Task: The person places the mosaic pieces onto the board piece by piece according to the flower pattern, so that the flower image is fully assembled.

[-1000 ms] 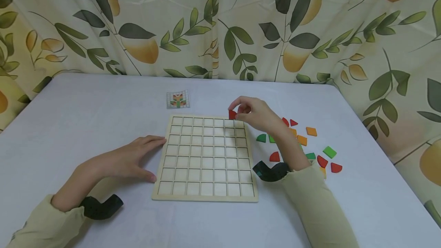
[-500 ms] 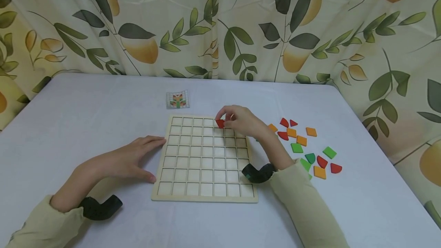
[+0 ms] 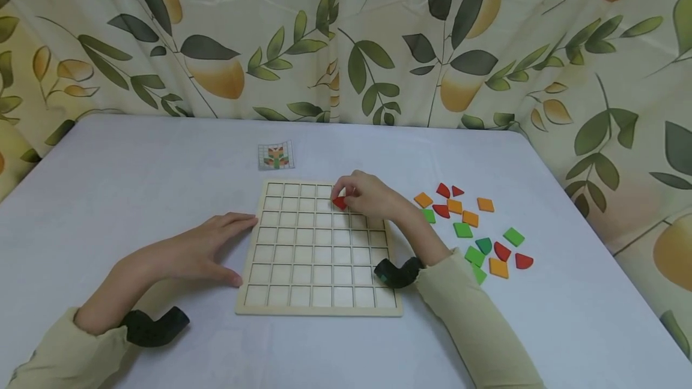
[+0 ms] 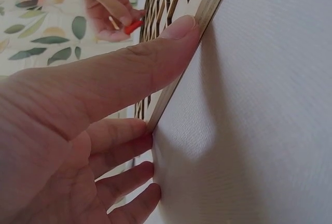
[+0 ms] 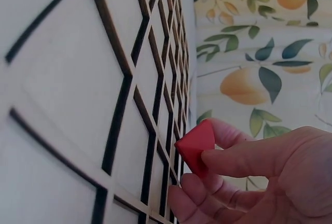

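Note:
A pale wooden grid board (image 3: pixel 319 310) lies on the white table, its square cells bare where they show. My right hand (image 3: pixel 367 194) pinches a red quarter-round tile (image 5: pixel 197 143) between thumb and fingers, close over the cells near the far edge. In the right wrist view one corner of the tile points at the grid. My left hand (image 3: pixel 194 251) rests at the board's left side with fingers spread. Its thumb (image 4: pixel 181 27) and fingertips touch the wooden edge in the left wrist view.
Right of the board lie several loose tiles: orange squares (image 3: pixel 498 268), green pieces (image 3: pixel 513 236) and red pieces (image 3: pixel 523 261). A small card with a coloured grid pattern (image 3: pixel 277 155) lies beyond the board. A leaf-printed curtain (image 3: pixel 346 41) hangs behind the table.
My right hand has carried the red tile left and nearer, from beyond the board's far edge to over its cells. The left hand has stayed at the board's edge.

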`<state>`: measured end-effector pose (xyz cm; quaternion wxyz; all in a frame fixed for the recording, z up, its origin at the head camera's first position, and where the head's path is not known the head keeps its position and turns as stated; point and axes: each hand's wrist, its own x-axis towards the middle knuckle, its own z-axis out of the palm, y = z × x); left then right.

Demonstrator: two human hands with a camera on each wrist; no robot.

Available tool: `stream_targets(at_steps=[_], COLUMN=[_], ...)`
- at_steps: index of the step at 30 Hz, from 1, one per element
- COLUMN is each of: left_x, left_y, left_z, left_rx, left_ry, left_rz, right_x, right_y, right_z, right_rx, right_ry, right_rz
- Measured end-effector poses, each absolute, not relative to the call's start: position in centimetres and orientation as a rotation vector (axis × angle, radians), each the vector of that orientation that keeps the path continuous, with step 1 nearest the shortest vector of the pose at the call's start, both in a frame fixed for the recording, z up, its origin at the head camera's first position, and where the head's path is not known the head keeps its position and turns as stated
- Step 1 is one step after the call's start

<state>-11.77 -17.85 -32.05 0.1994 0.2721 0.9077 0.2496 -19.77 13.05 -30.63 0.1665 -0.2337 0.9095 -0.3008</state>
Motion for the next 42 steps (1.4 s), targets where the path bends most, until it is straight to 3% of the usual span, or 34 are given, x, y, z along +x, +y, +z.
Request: stream_targets(at_steps=[42], left_x=[-11.67], left_y=[-17.8], left_z=[-32.03], left_rx=[0.747], left_ry=[2.533], left_rz=[0.699], right_x=[-19.64], right_y=[12.72], right_z=[-31.13], right_rx=[-0.718], right_ry=[2.591], right_rz=[-0.806])
